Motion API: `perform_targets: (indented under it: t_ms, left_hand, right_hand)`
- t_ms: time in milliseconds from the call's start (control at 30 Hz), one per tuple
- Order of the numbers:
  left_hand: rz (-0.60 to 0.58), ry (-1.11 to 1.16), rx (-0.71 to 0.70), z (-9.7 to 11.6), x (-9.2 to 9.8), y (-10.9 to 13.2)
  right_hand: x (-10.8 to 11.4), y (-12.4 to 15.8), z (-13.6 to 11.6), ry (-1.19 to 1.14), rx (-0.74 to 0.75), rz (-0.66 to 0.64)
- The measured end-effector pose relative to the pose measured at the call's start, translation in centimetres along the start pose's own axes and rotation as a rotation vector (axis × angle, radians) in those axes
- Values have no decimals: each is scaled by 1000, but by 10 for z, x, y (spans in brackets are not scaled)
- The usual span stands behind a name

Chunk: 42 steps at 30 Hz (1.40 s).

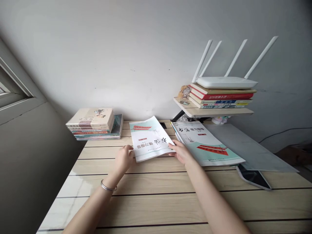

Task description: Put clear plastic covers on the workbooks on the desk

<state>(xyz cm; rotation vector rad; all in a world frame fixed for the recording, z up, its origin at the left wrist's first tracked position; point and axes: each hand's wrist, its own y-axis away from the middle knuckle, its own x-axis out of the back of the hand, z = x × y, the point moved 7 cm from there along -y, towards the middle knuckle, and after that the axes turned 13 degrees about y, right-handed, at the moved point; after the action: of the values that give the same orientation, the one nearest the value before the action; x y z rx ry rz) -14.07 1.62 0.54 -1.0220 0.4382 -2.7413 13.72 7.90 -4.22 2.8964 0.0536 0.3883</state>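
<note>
I see the right hand (179, 152) pinching the booklet (148, 138) by its right corner. The left hand (124, 158) curls at the opposite edge (gripping? From here I can't tell).

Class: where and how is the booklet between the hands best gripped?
Probably by both side edges at the near corners, one hand from each side, pinching above and below: the booklet is thin, and the right hand pinches its near right corner; the left hand is beside its left edge.
</note>
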Motion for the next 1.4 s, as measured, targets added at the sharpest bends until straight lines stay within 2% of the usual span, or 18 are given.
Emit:
perform_targets:
  t_ms: [100, 200, 300, 367, 433, 533, 600, 767, 833, 933, 1000, 1133, 1300, 1400]
  left_hand:
    - [21, -66, -292, 46, 12, -15]
    - [-38, -114, -479, 94, 14, -34]
    - [-92, -215, -551, 129, 8, -51]
    - [-171, -262, -527, 135, -2, -60]
    - [-332, -262, -448, 128, -15, -62]
    - [-602, -155, -294, 104, -33, -52]
    - [-674, -48, -209, 89, -37, -44]
    - [-769, 153, 59, 49, -45, -36]
    - [-740, 304, 193, 32, -43, -38]
    - [-592, 562, 422, 2, -35, -40]
    - [-519, 644, 534, -18, -32, -36]
    - [-473, 704, 637, -42, -32, -26]
    - [-411, 740, 725, -59, -30, -25]
    - [-362, 748, 757, -66, -28, -26]
  right_hand:
    - [27, 8, -16, -43, -2, -59]
    - [46, 16, -33, -18, 5, -185]
    - [52, 20, -44, 37, 5, -328]
    - [53, 18, -46, 33, 5, -381]
    - [52, 14, -45, 25, 7, -419]
    - [48, 8, -42, 51, 14, -468]
    - [45, 3, -42, 66, 20, -492]
    - [30, -13, -45, 49, 25, -518]
    - [26, -20, -41, -32, 15, -495]
    - [19, -23, -24, -137, -40, -503]
    - [14, -21, -9, -145, -87, -527]
    - [14, -17, 6, -118, -115, -507]
    - [23, -20, 7, 47, -183, -459]
    - [26, -23, 4, -9, -160, -375]
